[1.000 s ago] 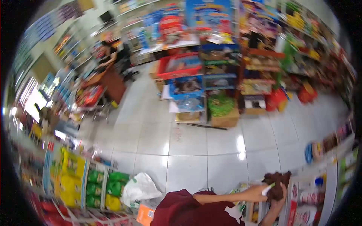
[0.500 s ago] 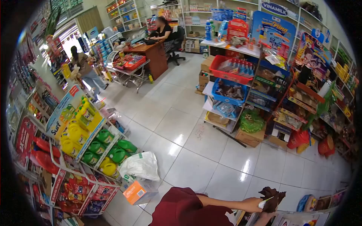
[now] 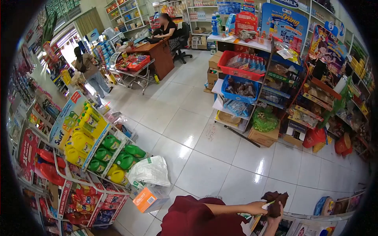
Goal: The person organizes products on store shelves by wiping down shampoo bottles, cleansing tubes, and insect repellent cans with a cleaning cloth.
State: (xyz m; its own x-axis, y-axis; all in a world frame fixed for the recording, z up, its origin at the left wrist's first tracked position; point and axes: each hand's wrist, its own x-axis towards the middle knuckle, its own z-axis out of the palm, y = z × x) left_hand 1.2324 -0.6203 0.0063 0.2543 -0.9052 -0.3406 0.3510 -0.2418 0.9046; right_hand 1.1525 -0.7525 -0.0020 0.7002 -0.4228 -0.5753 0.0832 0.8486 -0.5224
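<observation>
A crumpled dark brown cloth (image 3: 275,198) is bunched between my two hands at the lower right, above the shelf edge. My left hand (image 3: 258,207) closes on its near side, where a small whitish piece shows beside the fingers. My right hand (image 3: 278,215) wraps the cloth from below and from the right. Part of the right forearm is cut off by the frame's bottom edge. A maroon sleeve (image 3: 197,214) fills the bottom middle.
Left stands a rack of detergent bottles (image 3: 80,147), with a white sack (image 3: 151,171) and an orange-grey carton (image 3: 147,200) on the tiled floor. Ahead are shelves with a red basket (image 3: 240,70). One person (image 3: 167,31) sits at a desk; another person (image 3: 88,70) stands left.
My right hand has come up onto the cloth, which is now gathered between both hands. My left hand has shifted slightly left. The camera view has tilted a little.
</observation>
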